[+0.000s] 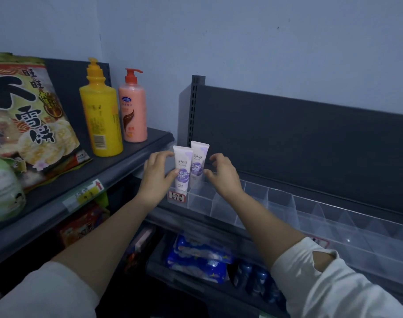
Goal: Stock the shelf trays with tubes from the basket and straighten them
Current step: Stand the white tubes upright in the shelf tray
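1. Two white-and-purple tubes stand upright at the far left end of the clear divided tray point(276, 203), one in front point(181, 167) and one right behind it point(198, 161), touching or nearly so.
2. Left hand point(158, 177) has its fingers point(167, 154) pinched on the front tube, thumb low on the label, index up near the top edge.
3. Right hand point(223, 175) hovers just right of the rear tube, fingers curled but loose, not gripping anything as far as I can see.
4. The other tray slots look empty.
5. Side shelf on the left has a yellow bottle point(102, 115), a pink pump bottle point(132, 109) and a big snack bag point(28, 115).
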